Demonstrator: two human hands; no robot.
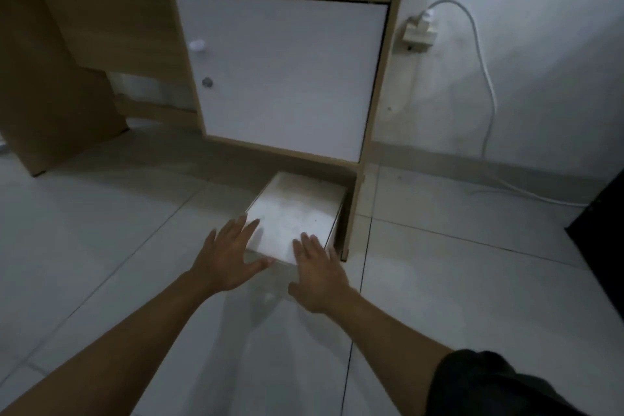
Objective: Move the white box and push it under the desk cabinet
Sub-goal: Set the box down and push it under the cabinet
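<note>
The white box point(297, 209) lies flat on the tiled floor, its far end tucked under the desk cabinet point(287, 78), its near part still out in front. My left hand point(229, 257) rests with fingers spread on the box's near left corner. My right hand point(317, 270) presses flat on the near right edge, fingers apart. Neither hand grips the box. The cabinet has a white door with a knob and a lock, framed in light wood; its right leg point(354, 213) stands just beside the box.
A wooden desk panel point(60, 78) stands at the left. On the wall at the right a socket point(420, 32) holds a plug with a white cable point(486, 105) trailing to the floor. A dark object point(604, 213) sits at the right edge.
</note>
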